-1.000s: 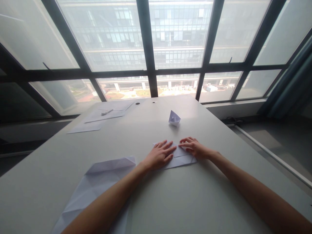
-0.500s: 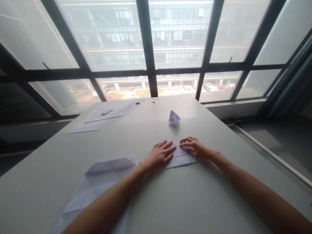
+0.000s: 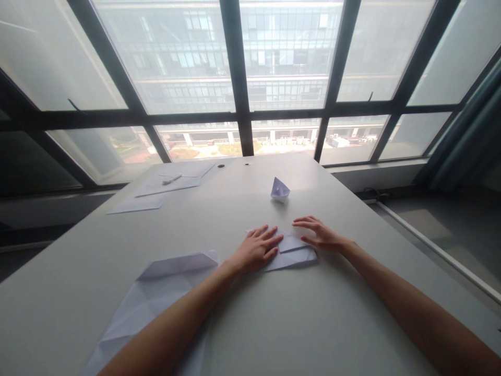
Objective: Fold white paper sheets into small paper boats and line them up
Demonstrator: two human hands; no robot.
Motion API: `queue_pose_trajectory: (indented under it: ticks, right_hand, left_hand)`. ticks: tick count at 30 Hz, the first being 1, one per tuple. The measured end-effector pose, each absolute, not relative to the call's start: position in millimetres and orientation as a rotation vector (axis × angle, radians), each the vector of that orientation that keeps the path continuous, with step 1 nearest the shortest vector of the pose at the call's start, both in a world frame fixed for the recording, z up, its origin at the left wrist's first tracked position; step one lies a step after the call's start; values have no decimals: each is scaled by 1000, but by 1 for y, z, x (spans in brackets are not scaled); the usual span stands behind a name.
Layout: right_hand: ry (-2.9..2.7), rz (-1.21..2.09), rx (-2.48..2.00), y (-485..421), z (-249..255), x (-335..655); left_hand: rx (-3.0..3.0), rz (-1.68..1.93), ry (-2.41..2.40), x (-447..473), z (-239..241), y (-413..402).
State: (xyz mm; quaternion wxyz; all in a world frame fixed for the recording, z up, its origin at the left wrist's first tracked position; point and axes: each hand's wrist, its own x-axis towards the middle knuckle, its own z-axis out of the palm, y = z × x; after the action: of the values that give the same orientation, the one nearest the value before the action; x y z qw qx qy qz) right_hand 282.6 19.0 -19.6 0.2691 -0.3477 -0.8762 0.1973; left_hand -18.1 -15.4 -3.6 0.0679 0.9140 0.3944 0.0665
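Large creased white paper sheet (image 3: 156, 297) lying flat at near left of grey table (image 3: 274, 324). Left hand (image 3: 256, 249) pressed flat, fingers spread, on small folded white paper piece (image 3: 291, 251) (mid-table). Right hand (image 3: 321, 234) open at its right edge. Small white paper boat (image 3: 279, 189) beyond.

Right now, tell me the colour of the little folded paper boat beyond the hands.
White, with a faint bluish shade, in the head view: the paper boat.

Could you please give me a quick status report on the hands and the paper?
Left hand flat on folded paper. Right hand open at its right edge. Paper boat beyond, apart.
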Motion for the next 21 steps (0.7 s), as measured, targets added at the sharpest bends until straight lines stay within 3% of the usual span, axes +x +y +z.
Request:
queue_pose_trajectory:
  ticks: [10,21]
  right_hand:
    - [-2523,515,-985,26,-21,293]
    - [-2470,242,-836,0,-19,248]
  left_hand:
    - [2756,247,1170,-20,-8,-13]
    - [2762,252,1174,-19,-6,-15]
